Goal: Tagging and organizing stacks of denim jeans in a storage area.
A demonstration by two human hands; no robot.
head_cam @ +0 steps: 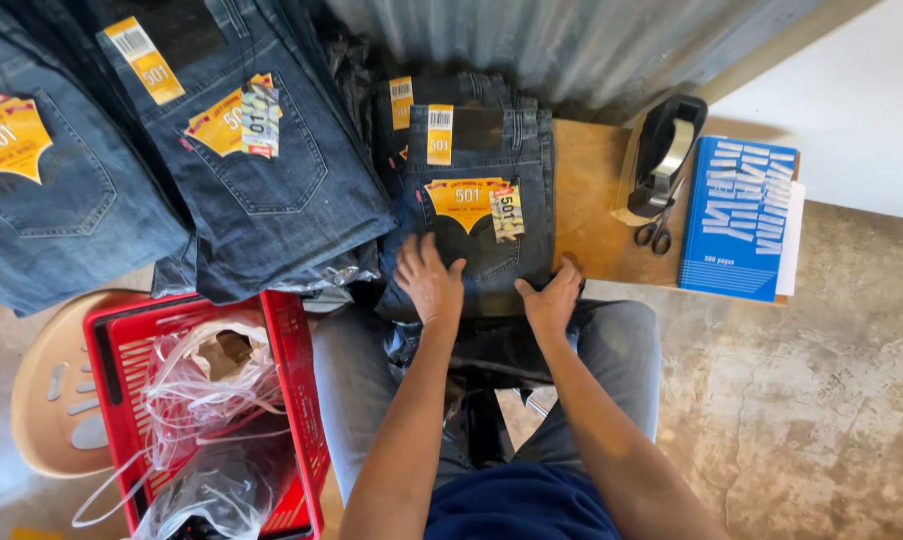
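Several pairs of dark blue denim jeans with yellow paper tags (251,150) hang and lie at upper left. One folded pair of dark blue jeans with a yellow pocket tag (476,205) sits on the low wooden table (586,200), its near edge over the person's knees. Red plastic basket (291,400) at lower left, holding crumpled clear plastic bags (206,420); it sits on a tan plastic stool (46,400). Blue rectangular paper pad (736,215) lies on the table's right end, black tape dispenser (666,150) and small scissors (656,235) just beside it. Left hand (429,280) lies flat, fingers spread, pressing the folded jeans' lower left. Right hand (551,298) rests open on the lower right corner, gripping nothing.
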